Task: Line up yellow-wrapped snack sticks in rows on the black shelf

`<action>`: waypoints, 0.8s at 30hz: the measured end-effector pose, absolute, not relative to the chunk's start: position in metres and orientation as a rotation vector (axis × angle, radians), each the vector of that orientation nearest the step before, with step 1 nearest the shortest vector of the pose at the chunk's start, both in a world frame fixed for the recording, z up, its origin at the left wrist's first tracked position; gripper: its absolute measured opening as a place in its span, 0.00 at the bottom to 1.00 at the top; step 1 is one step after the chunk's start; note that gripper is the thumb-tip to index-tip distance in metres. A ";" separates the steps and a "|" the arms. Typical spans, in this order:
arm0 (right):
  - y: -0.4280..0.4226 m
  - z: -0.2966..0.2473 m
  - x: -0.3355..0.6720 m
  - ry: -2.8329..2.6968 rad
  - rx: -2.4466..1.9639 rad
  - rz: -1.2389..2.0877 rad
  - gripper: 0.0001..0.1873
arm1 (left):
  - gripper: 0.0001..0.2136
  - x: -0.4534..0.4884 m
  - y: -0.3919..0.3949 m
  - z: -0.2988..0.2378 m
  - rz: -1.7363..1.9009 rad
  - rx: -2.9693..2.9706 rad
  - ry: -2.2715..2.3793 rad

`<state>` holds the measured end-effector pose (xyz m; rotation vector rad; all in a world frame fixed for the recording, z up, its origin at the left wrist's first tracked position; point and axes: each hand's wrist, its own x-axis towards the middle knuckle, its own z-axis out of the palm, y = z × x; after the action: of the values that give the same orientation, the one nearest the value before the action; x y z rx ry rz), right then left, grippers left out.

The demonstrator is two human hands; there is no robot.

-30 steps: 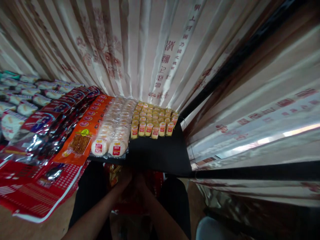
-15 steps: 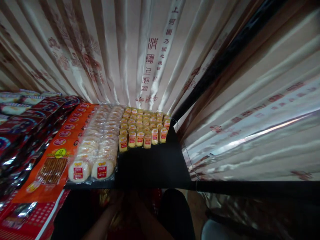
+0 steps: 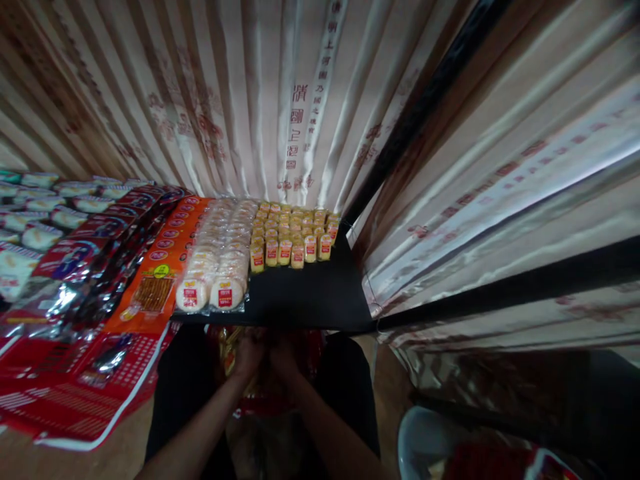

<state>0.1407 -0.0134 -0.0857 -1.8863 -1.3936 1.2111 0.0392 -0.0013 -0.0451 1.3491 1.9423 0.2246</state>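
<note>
Left hand (image 3: 249,353) & right hand (image 3: 285,357) meeting on red-gold foil bag (image 3: 305,360) below black table (image 3: 310,300).
Hands touching, grip unclear; bag prob. light, slippery, top edge looking the best hold.

The head camera has dipped again: the left hand (image 3: 249,353) and right hand (image 3: 284,357), half lost below the desk (image 3: 310,300) a moment ago, now show together at a red packet (image 3: 273,395). A white rim (image 3: 425,437) has entered lower right.
</note>
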 end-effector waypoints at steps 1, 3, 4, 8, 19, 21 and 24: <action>-0.017 -0.079 0.142 -1.373 -1.876 1.193 0.21 | 0.10 0.039 -0.006 -0.042 0.304 1.332 1.909; -0.024 -0.065 0.145 -1.323 -1.826 1.166 0.20 | 0.09 0.039 -0.016 -0.037 0.486 1.285 1.824; -0.028 -0.058 0.146 -1.300 -1.783 1.164 0.18 | 0.09 0.039 -0.022 -0.034 0.574 1.258 1.785; -0.046 -0.036 0.149 -1.223 -1.614 1.198 0.17 | 0.14 0.035 -0.044 -0.024 0.801 1.147 1.748; -0.072 0.013 0.154 -1.233 -1.427 1.216 0.16 | 0.18 0.031 -0.065 0.018 1.010 1.111 1.693; -0.068 0.024 0.155 -1.226 -1.371 1.270 0.15 | 0.19 0.032 -0.065 0.031 1.073 1.150 1.642; -0.057 0.037 0.157 -1.200 -1.306 1.293 0.13 | 0.20 0.035 -0.060 0.049 1.147 1.212 1.595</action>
<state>0.1572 -0.0574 0.0367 -1.3058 -1.2001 1.2931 0.0351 -0.0597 0.0493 1.2124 1.5952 1.1467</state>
